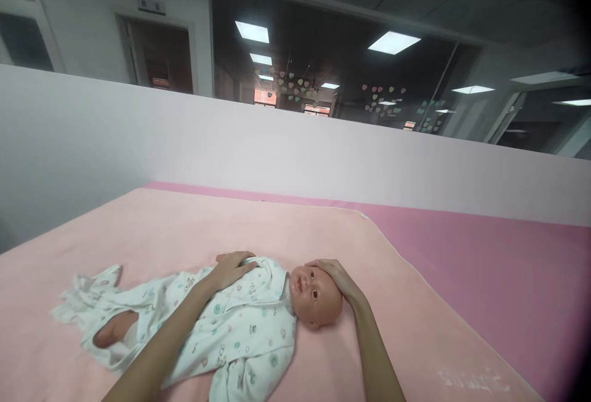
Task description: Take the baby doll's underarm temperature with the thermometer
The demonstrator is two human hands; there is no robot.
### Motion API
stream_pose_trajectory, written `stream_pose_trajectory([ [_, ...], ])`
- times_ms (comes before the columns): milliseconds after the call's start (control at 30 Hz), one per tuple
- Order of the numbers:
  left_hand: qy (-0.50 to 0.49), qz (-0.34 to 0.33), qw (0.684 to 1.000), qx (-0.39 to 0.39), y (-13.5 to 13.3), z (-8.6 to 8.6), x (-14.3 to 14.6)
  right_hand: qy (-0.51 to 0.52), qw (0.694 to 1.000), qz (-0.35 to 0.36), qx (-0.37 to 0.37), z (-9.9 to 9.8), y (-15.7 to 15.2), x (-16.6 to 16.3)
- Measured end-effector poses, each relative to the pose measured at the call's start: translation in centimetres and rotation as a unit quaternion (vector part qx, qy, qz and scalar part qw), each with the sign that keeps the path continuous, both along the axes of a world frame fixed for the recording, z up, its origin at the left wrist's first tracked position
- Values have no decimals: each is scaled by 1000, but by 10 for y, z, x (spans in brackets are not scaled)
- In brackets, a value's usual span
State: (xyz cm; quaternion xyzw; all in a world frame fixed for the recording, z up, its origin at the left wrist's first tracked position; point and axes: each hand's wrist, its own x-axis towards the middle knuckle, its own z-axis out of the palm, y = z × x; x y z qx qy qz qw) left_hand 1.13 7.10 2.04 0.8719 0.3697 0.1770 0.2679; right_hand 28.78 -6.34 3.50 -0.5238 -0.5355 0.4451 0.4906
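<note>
A baby doll (316, 296) lies on its back on a light pink blanket (194, 223), head to the right. It wears a white printed romper (240, 322) that hangs loose, with one bare leg (115, 328) showing at the left. My left hand (233, 266) rests flat on the doll's far shoulder, fingers spread over the cloth. My right hand (335, 276) cups the top of the doll's head, fingers curved against it.
The blanket covers a darker pink surface (484, 266) that runs on to the right. A white partition wall (277, 149) stands close behind the far edge. Dark glass windows (346, 76) and a doorway (159, 57) lie beyond it.
</note>
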Motion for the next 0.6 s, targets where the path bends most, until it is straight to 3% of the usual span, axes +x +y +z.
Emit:
stream_pose_trajectory([
  [367, -11, 3, 1000, 0, -3, -1, -1, 14, 998, -58, 8, -8, 0, 4],
  [600, -5, 5, 1000, 12, -3, -4, -1, 10, 999, -27, -23, -7, -4, 5],
])
